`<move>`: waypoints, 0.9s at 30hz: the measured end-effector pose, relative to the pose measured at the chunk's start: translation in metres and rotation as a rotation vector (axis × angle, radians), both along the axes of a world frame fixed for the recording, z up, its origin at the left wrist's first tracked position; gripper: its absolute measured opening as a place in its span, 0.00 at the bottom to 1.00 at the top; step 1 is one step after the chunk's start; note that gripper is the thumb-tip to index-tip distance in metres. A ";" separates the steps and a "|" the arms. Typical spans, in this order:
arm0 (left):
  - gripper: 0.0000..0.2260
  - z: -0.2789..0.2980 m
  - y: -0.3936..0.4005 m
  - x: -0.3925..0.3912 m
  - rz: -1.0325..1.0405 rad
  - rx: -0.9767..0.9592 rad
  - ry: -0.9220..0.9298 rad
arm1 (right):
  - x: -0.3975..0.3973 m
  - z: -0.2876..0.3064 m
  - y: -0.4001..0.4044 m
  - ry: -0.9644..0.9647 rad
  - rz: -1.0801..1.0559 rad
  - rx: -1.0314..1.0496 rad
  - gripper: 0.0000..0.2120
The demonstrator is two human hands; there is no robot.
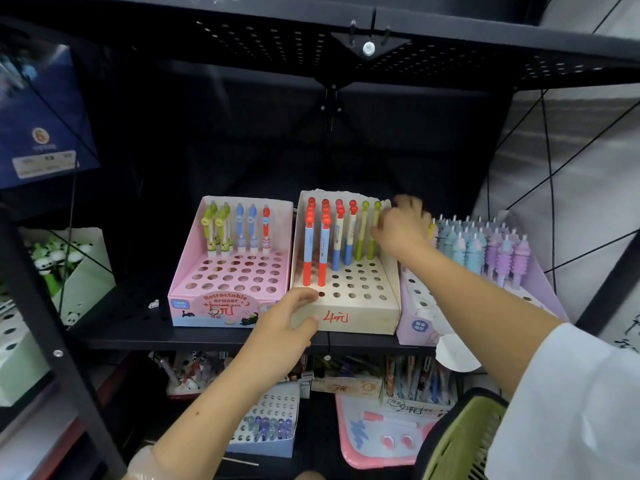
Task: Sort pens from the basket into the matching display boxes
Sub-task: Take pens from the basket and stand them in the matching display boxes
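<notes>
Mid-sort. Right hand (398, 230) pinches a green-bodied pen (373, 233) at 1 o'clock of the beige cardboard box marked 4元 (360, 315) (back row part filled). Left hand (294, 315) grips its 7 o'clock corner. Green plastic basket (460, 441), 5 o'clock, contents hidden.

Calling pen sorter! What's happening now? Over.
Left hand grips cream box front corner. Right hand pinches green pen, back row. Nothing blocking.

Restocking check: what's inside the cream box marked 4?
The cream box holds upright pens: red-capped ones, then two green at the back right. The right hand grips the rightmost and hides that corner. Most front holes are empty.
</notes>
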State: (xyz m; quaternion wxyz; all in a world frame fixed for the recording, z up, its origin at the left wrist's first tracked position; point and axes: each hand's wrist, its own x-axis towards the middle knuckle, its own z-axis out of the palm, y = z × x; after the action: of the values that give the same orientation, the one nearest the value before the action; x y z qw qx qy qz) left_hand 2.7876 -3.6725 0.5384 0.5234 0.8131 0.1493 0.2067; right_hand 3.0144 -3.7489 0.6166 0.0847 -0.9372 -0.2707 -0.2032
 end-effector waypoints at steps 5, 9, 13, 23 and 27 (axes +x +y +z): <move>0.12 0.005 -0.008 -0.003 -0.021 -0.027 -0.036 | -0.010 -0.018 -0.018 0.024 0.164 0.251 0.13; 0.11 0.006 -0.035 -0.001 -0.055 -0.110 -0.130 | -0.033 -0.015 -0.052 -0.047 0.297 0.409 0.11; 0.11 -0.013 -0.080 0.010 -0.182 -0.187 -0.099 | -0.078 -0.025 -0.104 0.062 0.510 0.469 0.08; 0.07 -0.115 -0.178 0.027 -0.575 -0.018 0.281 | -0.118 -0.194 -0.268 0.564 0.231 0.118 0.08; 0.11 -0.135 -0.192 0.029 -0.681 0.134 0.400 | -0.117 -0.275 -0.305 0.917 -0.048 -0.216 0.14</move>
State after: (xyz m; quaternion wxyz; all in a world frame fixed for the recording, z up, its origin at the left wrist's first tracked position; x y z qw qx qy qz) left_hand 2.8163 -3.8643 0.4035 0.4684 0.8726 -0.0436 -0.1316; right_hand 2.8979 -4.0543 0.3416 0.0926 -0.9397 -0.2034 0.2590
